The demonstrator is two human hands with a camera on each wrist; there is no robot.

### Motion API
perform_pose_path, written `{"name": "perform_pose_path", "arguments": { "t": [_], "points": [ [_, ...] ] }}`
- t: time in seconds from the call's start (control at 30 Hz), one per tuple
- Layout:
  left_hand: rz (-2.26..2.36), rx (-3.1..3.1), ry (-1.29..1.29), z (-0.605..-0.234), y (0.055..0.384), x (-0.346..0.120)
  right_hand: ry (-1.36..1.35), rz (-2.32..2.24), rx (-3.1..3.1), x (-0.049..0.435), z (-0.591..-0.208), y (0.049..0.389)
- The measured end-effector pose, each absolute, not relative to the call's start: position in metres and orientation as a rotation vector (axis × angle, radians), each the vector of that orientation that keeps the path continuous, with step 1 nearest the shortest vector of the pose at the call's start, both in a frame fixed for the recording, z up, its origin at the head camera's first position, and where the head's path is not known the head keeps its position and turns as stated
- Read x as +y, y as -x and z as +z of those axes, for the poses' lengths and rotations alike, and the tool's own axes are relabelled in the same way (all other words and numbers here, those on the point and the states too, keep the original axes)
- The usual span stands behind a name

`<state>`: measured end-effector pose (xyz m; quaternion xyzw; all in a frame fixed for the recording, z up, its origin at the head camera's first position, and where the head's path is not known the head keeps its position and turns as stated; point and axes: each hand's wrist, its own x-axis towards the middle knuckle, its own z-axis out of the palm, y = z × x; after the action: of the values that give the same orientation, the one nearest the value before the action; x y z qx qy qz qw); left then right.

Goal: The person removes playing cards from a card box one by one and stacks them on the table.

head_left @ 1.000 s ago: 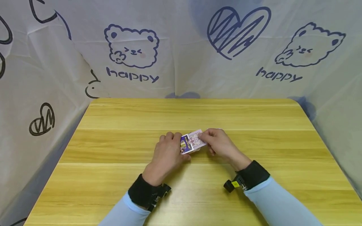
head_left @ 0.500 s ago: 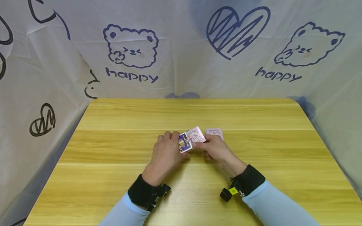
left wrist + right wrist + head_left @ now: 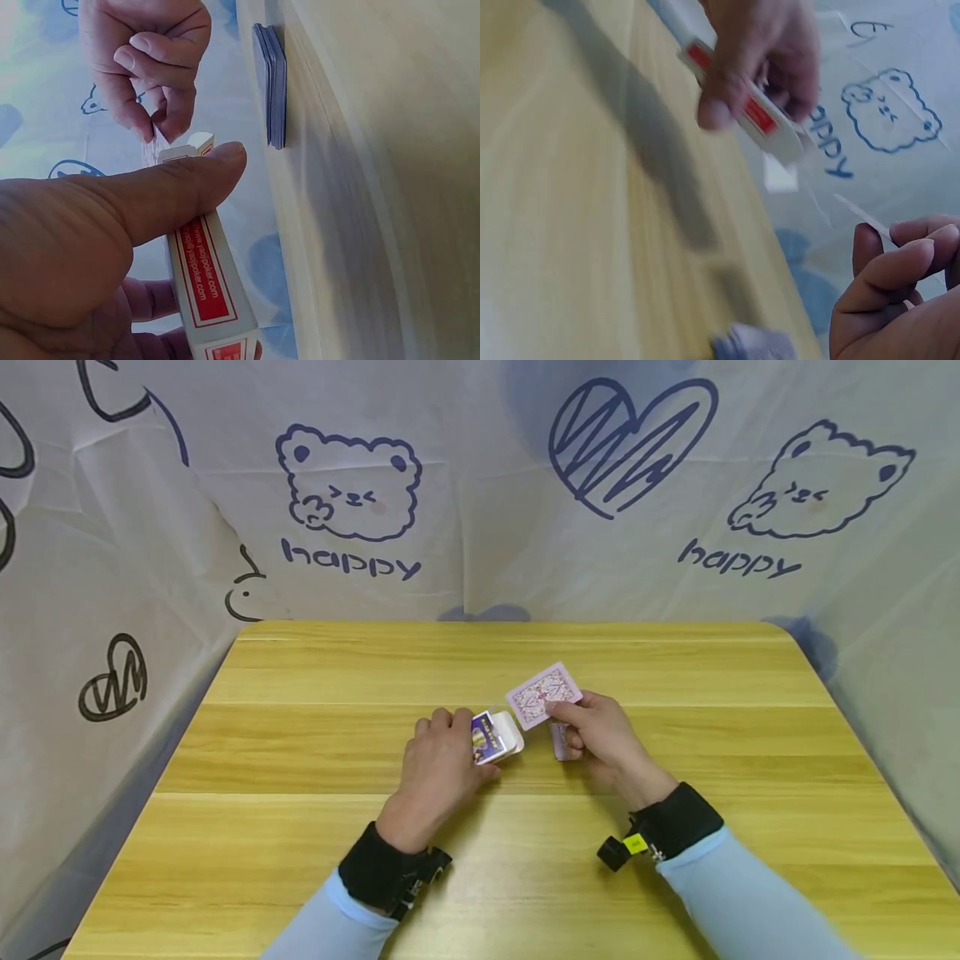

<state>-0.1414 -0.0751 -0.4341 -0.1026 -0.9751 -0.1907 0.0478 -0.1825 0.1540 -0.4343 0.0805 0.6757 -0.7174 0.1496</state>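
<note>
My left hand [image 3: 442, 768] grips a card box [image 3: 497, 739], blue and yellow on its face, white at its open end. In the left wrist view the thumb lies across the narrow side of the box [image 3: 204, 277], which has red print. Between thumb and fingers my right hand [image 3: 611, 743] pinches a playing card [image 3: 534, 695], patterned back showing, just off the box's mouth. In the right wrist view this card [image 3: 862, 215] appears as a thin edge. Below the right hand a stack of playing cards [image 3: 560, 742] lies on the table, partly hidden by the fingers.
The wooden table [image 3: 300, 843] spreads around both hands. White cloth [image 3: 495, 560] with drawn bears and hearts hangs behind it and at both sides. Each wrist wears a black band [image 3: 678, 818] with a small camera.
My right hand has drawn the playing card out of the box, then moved right and away from the body with it. The left hand has stayed nearly still, gripping the box.
</note>
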Motion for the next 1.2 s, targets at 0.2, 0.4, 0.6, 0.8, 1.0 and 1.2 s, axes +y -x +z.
{"name": "perform_pose_path", "arguments": {
  "t": [0.2, 0.4, 0.6, 0.8, 1.0, 1.2],
  "points": [
    [-0.606, -2.976, 0.310, -0.432, 0.141, -0.075, -0.269, -2.022, 2.088, 0.172, -0.430, 0.194],
    [-0.626, -2.978, 0.314, -0.431, 0.140, -0.075, -0.271, -1.910, 2.214, 0.185, -0.429, 0.197],
    [-0.633, -2.996, 0.311, -0.430, 0.139, -0.074, -0.292, -1.813, 2.328, 0.194, -0.429, 0.196],
    [-0.635, -2.997, 0.321, -0.429, 0.138, -0.073, -0.252, -1.709, 2.411, 0.202, -0.429, 0.196],
    [-0.631, -2.989, 0.334, -0.429, 0.137, -0.073, -0.263, -1.471, 2.503, 0.208, -0.430, 0.198],
    [-0.628, -2.993, 0.339, -0.429, 0.136, -0.073, -0.278, -1.298, 2.506, 0.208, -0.437, 0.200]
  ]
}}
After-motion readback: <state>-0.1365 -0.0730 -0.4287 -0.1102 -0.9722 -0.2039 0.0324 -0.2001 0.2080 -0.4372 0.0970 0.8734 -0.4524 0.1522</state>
